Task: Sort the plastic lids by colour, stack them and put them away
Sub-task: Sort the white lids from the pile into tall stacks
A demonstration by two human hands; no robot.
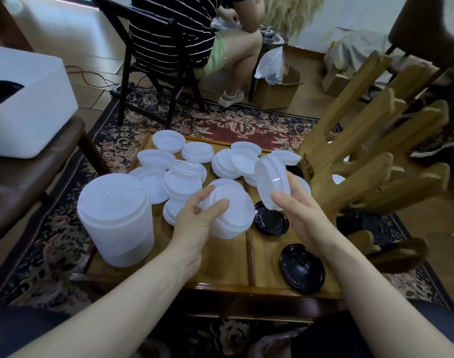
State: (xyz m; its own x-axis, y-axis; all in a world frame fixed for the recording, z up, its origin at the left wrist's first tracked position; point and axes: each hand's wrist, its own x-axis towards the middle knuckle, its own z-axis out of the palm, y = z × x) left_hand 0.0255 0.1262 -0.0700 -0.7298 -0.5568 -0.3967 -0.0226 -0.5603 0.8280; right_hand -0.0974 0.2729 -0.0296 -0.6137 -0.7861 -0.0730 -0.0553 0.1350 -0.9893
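Here, over the wooden tray table (228, 267), the left hand (194, 218) curls around a short stack of white lids (233, 215), while the right hand (295, 210) grips another white stack (271, 182), tilted on edge. Loose white lids (184, 161) lie scattered behind, a tall white stack (116, 218) stands left, and black lids (302, 267) lie right.

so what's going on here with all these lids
A person is sorting plastic lids on a low wooden table. The left hand grips a short stack of white lids, and the right hand holds another white lid stack, tilted on edge. A tall white stack already stands at the left. Loose white lids cover the far side, and a few black lids lie to the right.
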